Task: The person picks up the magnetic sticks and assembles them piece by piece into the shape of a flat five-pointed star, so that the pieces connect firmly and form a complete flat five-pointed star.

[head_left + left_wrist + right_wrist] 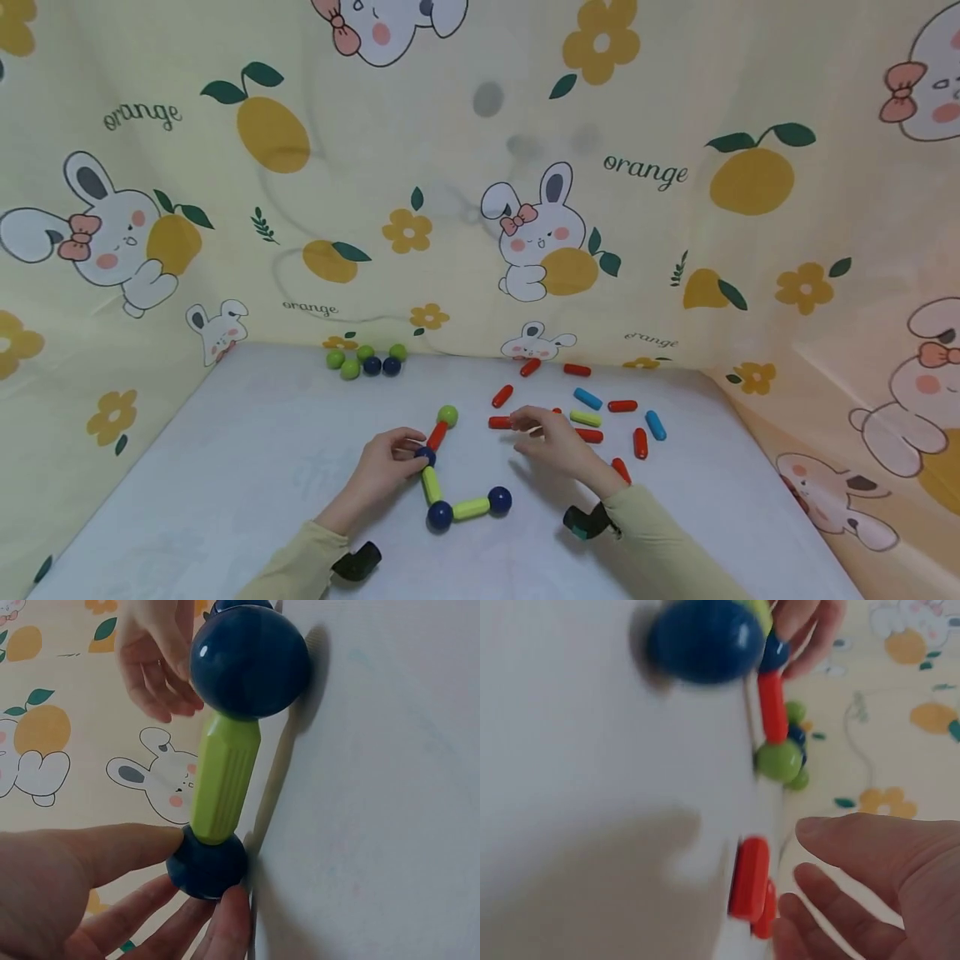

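My left hand pinches a dark blue ball between thumb and fingers. That ball joins a red rod, tipped with a green ball, to a yellow-green rod. At the near corner sits another blue ball, from which a second yellow-green rod runs right to a blue end ball. My right hand hovers with loosely bent fingers beside a loose red rod. In the right wrist view a gap shows between the fingers and this rod.
Several loose rods lie at the right, including a blue rod, a yellow-green rod and a red rod. Green balls and dark blue balls cluster at the back left. A printed cloth hangs behind the white table.
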The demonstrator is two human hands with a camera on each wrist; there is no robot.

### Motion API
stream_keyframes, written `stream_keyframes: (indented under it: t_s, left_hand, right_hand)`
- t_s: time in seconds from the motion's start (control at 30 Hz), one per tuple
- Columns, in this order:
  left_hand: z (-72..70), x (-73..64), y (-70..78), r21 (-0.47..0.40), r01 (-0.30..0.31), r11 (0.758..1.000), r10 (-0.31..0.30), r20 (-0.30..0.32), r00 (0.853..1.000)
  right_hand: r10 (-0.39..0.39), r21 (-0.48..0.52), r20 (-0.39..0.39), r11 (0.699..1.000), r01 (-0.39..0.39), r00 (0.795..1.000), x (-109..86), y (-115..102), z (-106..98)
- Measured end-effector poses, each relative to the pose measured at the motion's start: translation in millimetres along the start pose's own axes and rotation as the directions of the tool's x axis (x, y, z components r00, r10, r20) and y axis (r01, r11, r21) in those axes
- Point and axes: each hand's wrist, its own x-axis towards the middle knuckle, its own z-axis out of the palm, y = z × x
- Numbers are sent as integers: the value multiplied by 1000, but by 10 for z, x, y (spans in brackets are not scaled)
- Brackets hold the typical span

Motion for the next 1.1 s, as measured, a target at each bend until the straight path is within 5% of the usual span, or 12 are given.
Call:
stream_keyframes:
  t_s: [0.2,0.43,0.7,1.1]
  left_hand:
    - [6,16,38,15,31,999,-30,-10,999]
    - [2,29,62,9,31,999,-31,-9,999]
    - [-21,53,17,17,8,1000,-9,36,999]
    - [-37,60,6,20,19,1000,-20,48,999]
  right_hand:
    - [-19,-104,-12,994,17,1000,239,90,-56]
    - [71,-130,35,989,-66,997,417,187,-20]
    - [43,-182,71,983,-30,997,515,307,107]
    - [-14,-160,80,987,26,997,657,158,248]
